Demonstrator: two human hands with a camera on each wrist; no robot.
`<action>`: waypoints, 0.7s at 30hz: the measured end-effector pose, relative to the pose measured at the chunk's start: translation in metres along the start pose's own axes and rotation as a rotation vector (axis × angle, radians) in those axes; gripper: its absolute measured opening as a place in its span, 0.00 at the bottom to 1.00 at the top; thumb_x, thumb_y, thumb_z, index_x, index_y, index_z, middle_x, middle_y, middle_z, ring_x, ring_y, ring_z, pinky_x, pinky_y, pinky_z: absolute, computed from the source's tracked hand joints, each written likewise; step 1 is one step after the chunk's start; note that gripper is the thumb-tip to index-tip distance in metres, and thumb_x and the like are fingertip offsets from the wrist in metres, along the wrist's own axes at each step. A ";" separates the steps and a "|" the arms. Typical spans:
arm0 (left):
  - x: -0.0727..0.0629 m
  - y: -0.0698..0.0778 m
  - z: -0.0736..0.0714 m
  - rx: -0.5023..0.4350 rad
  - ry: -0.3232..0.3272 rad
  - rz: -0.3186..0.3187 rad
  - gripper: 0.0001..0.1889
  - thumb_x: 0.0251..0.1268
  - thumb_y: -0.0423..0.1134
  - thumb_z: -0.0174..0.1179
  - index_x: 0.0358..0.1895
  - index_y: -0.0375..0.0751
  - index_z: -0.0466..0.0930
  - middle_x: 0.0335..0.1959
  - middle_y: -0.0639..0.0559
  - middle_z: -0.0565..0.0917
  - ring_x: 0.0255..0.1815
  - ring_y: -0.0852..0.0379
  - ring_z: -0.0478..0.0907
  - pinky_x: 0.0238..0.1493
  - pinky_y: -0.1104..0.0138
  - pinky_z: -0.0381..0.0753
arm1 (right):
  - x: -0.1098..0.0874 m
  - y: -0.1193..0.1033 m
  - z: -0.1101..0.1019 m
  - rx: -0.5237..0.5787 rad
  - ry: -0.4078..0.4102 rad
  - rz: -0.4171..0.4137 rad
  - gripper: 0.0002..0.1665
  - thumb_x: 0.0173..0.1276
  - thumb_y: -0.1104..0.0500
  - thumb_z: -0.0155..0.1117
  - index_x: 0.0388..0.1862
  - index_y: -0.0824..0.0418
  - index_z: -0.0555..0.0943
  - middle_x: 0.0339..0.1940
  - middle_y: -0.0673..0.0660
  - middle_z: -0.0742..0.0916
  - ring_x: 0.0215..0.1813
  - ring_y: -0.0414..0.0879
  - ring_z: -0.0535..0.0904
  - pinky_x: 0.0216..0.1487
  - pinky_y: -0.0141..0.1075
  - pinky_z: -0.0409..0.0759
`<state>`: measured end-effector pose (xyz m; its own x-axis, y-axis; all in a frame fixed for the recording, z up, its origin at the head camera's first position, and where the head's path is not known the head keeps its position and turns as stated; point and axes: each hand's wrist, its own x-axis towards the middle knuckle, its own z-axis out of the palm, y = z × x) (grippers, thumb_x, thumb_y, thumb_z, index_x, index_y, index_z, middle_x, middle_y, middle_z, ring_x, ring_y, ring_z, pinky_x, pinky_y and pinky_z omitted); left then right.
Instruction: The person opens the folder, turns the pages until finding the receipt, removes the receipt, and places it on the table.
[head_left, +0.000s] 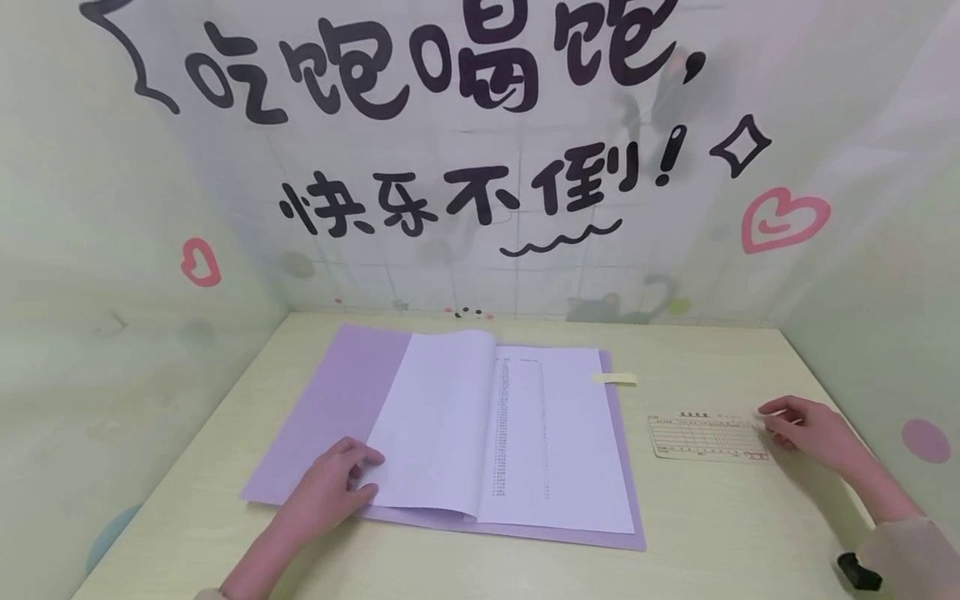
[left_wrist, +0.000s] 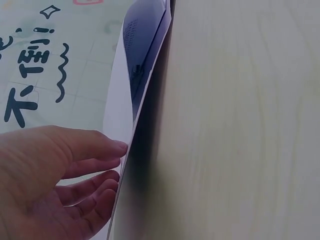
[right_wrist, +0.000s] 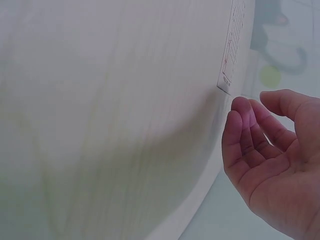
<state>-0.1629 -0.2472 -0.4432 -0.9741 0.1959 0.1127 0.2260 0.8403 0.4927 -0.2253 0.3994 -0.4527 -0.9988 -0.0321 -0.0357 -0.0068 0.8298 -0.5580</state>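
A purple folder (head_left: 352, 383) lies spread on the table. Over its left cover a blank white page (head_left: 431, 417) is turned, curving up near the middle, and a printed sheet (head_left: 577, 442) with a narrow list lies on the right. My left hand (head_left: 326, 492) rests on the lower left of the blank page, fingers loosely bent, as the left wrist view shows at the page's edge. To the right is a paper slip (head_left: 705, 437) with a printed grid and a red box. My right hand (head_left: 810, 429) is at its right end, thumb apart from the fingers in the right wrist view.
A pale yellow sticky strip (head_left: 617, 379) juts from the printed sheet's right edge. Beside the right sleeve (head_left: 911, 558) is a small black object (head_left: 858, 572). A printed curtain (head_left: 465, 275) with lettering hangs behind the pale wooden table (head_left: 570, 575) and along its sides.
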 end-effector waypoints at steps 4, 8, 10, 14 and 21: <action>0.002 0.002 -0.001 0.004 0.011 -0.003 0.15 0.50 0.30 0.70 0.44 0.43 0.84 0.43 0.52 0.80 0.38 0.61 0.76 0.36 0.73 0.80 | 0.000 -0.001 -0.001 -0.001 -0.011 0.008 0.19 0.76 0.58 0.54 0.53 0.74 0.76 0.33 0.57 0.85 0.28 0.35 0.75 0.29 0.29 0.78; 0.004 0.004 -0.002 0.004 0.020 -0.006 0.14 0.51 0.30 0.70 0.43 0.43 0.84 0.43 0.53 0.80 0.38 0.61 0.76 0.37 0.72 0.80 | 0.000 -0.001 -0.002 0.000 -0.017 0.005 0.19 0.76 0.58 0.54 0.54 0.74 0.76 0.33 0.57 0.85 0.29 0.36 0.75 0.29 0.29 0.79; 0.005 0.005 -0.003 0.002 0.023 -0.003 0.14 0.51 0.29 0.69 0.43 0.44 0.84 0.42 0.53 0.80 0.38 0.61 0.75 0.37 0.72 0.80 | 0.000 -0.002 -0.002 0.005 -0.014 -0.003 0.19 0.76 0.59 0.54 0.54 0.75 0.76 0.33 0.57 0.85 0.28 0.36 0.75 0.29 0.29 0.79; 0.005 0.008 -0.004 0.003 0.033 0.009 0.13 0.52 0.30 0.69 0.42 0.44 0.84 0.41 0.54 0.80 0.38 0.62 0.75 0.38 0.72 0.80 | -0.001 -0.003 -0.001 0.023 -0.009 -0.020 0.18 0.76 0.60 0.53 0.53 0.75 0.76 0.32 0.57 0.85 0.27 0.36 0.75 0.28 0.30 0.79; 0.007 0.012 -0.007 0.026 0.045 0.033 0.12 0.54 0.31 0.68 0.43 0.45 0.84 0.41 0.54 0.80 0.37 0.62 0.73 0.37 0.71 0.78 | -0.003 -0.006 -0.002 0.028 -0.015 -0.018 0.18 0.76 0.60 0.53 0.54 0.75 0.76 0.31 0.57 0.85 0.27 0.35 0.76 0.29 0.30 0.80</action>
